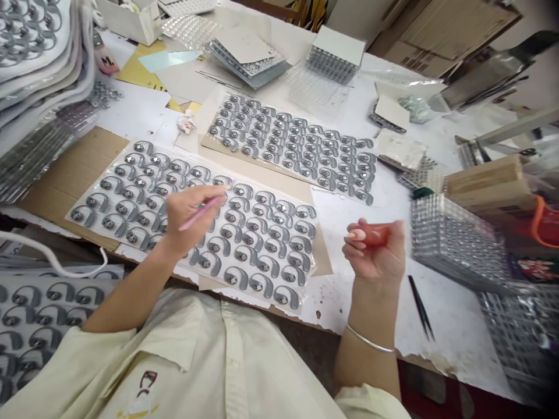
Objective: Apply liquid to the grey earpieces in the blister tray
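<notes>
Left hand [192,218] is pinching a pink stick [201,212] right over a plastic sheet of silver rhinestone motifs [257,256], lower middle of the frame. Off to the right, the right hand [375,250] is curled around a red lump [375,234], black tweezers [421,307] lying nearby.

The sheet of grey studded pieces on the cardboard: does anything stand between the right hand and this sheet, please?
Nothing visible stands there. The right hand, holding a red object, is above the white-covered table, just beside the right end of the sheet of grey studded pieces.
</notes>
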Available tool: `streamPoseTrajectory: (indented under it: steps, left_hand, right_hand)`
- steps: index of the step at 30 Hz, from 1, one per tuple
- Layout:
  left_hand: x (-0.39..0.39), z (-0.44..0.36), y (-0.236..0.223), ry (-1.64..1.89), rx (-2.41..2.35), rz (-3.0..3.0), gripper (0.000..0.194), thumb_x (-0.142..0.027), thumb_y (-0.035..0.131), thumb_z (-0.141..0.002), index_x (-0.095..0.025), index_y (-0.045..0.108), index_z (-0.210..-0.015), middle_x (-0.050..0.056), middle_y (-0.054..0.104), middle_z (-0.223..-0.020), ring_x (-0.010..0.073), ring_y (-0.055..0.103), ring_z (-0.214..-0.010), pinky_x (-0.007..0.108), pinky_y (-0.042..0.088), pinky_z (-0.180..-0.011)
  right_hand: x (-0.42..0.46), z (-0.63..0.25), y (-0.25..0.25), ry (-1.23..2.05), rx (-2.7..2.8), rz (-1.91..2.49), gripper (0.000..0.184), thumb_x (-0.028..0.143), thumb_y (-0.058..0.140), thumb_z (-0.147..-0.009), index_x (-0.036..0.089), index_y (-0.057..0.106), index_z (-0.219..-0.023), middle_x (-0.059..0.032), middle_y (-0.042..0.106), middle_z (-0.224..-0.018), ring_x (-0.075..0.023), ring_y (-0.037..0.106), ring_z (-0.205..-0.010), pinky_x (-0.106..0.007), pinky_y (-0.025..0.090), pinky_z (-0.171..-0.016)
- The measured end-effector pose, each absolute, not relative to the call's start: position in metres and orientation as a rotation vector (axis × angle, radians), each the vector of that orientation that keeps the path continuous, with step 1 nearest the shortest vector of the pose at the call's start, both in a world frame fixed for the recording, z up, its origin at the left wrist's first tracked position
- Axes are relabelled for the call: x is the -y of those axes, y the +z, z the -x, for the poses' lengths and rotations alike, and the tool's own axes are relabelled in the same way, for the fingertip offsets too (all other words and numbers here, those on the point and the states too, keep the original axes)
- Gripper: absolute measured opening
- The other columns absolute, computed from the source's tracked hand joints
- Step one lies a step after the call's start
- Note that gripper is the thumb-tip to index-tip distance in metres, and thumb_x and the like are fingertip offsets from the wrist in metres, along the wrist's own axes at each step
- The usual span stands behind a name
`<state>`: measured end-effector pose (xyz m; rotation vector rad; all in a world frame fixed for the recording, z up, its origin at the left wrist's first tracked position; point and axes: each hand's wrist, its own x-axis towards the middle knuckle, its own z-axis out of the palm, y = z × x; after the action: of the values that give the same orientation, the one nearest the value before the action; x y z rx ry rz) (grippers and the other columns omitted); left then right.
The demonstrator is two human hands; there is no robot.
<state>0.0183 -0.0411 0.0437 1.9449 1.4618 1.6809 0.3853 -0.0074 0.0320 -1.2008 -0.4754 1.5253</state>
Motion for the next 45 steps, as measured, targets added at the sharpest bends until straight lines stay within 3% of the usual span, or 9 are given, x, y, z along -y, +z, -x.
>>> streamPoseTrajectory:
  steps: [3,6,11,22,36,45]
  left_hand:
    - [0.036,-0.061,0.049,1.411,-1.203,-2.155,0.014,-0.016,0.056,-0.086,-0.015,0.070,-0.091,0.003,0.074,-0.088,0.0141,0.071,-0.078,0.022,0.059,-0.068]
    - [0.032,-0.086,0.043,1.143,-1.122,-2.381,0.019,-0.012,0.048,-0.088,-0.013,0.067,-0.092,0.006,0.073,-0.090,0.0167,0.070,-0.082,0.025,0.058,-0.072]
    - [0.026,-0.103,0.023,0.820,-1.092,-2.518,0.023,-0.007,0.048,-0.083,-0.014,0.064,-0.097,0.007,0.072,-0.096,0.0179,0.070,-0.086,0.026,0.057,-0.071]
    - [0.023,-0.105,-0.003,1.029,-1.002,-2.517,0.031,-0.001,0.049,-0.079,-0.014,0.058,-0.106,0.006,0.071,-0.106,0.0165,0.069,-0.093,0.022,0.057,-0.064]
    - [0.026,-0.112,0.012,0.757,-1.104,-2.696,0.026,-0.004,0.048,-0.077,-0.010,0.063,-0.097,0.009,0.071,-0.101,0.0166,0.068,-0.063,0.026,0.052,-0.051]
    - [0.029,-0.114,0.009,0.749,-1.118,-2.733,0.030,-0.001,0.046,-0.075,-0.009,0.064,-0.098,0.010,0.071,-0.100,0.0137,0.065,-0.059,0.023,0.051,-0.050]
  right_hand:
    - [-0.002,-0.356,0.044,1.374,0.575,1.239,0.046,0.060,0.070,-0.060,0.019,0.059,-0.079,-0.0003,0.062,-0.061,-0.0085,0.052,-0.047,-0.015,0.033,-0.032]
    - [-0.003,-0.332,0.050,1.231,0.684,1.241,0.040,0.040,0.078,-0.056,0.018,0.059,-0.084,-0.0020,0.067,-0.068,-0.0104,0.059,-0.054,-0.016,0.041,-0.036]
    - [0.005,-0.310,0.044,1.126,0.829,1.185,0.039,0.041,0.074,-0.066,0.020,0.055,-0.092,-0.0024,0.070,-0.074,-0.0164,0.068,-0.066,-0.020,0.048,-0.041]
    - [0.025,-0.307,0.016,0.500,1.197,1.299,0.027,0.040,0.070,-0.072,0.018,0.062,-0.084,-0.0021,0.060,-0.078,-0.0166,0.062,-0.068,-0.034,0.052,-0.064]
    - [0.020,-0.301,0.002,0.489,1.385,1.318,0.017,0.034,0.067,-0.076,0.020,0.062,-0.084,-0.0021,0.062,-0.076,-0.0168,0.061,-0.065,-0.036,0.051,-0.064]
    - [0.017,-0.295,0.005,0.485,1.452,1.290,0.011,0.028,0.068,-0.076,0.020,0.063,-0.081,-0.0009,0.062,-0.073,-0.0147,0.058,-0.065,-0.032,0.046,-0.062]
